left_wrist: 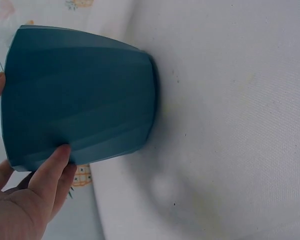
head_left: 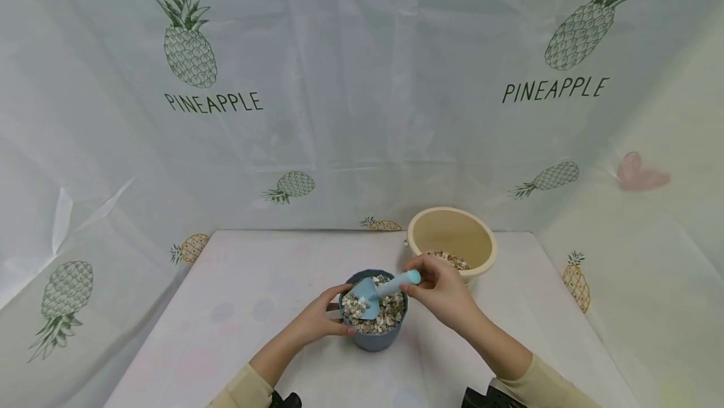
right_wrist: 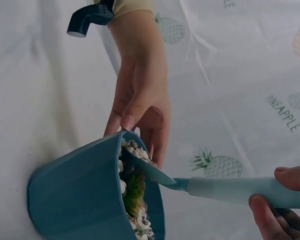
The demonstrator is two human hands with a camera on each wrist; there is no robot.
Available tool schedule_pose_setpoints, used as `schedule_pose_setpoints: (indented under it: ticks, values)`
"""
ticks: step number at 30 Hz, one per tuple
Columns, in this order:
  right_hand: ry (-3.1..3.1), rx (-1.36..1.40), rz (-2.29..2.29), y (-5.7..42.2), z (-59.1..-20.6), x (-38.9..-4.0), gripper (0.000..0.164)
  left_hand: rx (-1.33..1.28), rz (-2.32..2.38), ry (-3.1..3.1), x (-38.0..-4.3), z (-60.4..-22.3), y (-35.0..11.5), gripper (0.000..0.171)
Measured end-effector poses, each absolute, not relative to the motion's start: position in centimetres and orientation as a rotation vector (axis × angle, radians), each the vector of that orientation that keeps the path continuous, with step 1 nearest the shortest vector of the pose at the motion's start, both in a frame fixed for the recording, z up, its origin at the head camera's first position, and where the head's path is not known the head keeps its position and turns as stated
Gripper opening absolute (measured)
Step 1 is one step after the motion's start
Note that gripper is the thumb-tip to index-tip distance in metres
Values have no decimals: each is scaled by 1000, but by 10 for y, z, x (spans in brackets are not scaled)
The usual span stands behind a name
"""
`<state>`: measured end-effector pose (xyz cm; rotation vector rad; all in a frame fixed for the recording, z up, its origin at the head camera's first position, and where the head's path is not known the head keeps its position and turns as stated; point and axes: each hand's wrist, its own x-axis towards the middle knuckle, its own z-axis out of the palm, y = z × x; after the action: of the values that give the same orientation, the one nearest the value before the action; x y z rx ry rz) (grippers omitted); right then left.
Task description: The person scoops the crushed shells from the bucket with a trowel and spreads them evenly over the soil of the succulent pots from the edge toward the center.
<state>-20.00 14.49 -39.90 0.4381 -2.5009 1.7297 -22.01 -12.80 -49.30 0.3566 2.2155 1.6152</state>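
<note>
A blue flower pot (head_left: 375, 341) stands on the table, filled with pale pebbles (head_left: 389, 316). In the right wrist view a green succulent (right_wrist: 135, 192) shows among them. My left hand (head_left: 317, 323) holds the pot at its left side, thumb at the rim (right_wrist: 127, 121) and fingers spread along the wall. My right hand (head_left: 444, 288) pinches the end of the pale blue handle of a small trowel (head_left: 367, 298). The trowel slants over the pot, its blade down among the pebbles beside the plant, with some pebbles lying at the blade.
Behind my right hand stands a cream bucket (head_left: 458, 232) with more pebbles (head_left: 449, 260) at its bottom. A white cloth covers the table (head_left: 271, 270). Pineapple-printed sheeting (head_left: 356, 81) hangs at the back and both sides.
</note>
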Motion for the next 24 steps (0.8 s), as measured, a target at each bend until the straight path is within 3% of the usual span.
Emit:
schedule_pose_setpoints:
  ticks: [24]
  values:
    - [-2548,624,1717,167,-396,-198,19,376,1645,2192,-221,-496,-130,93]
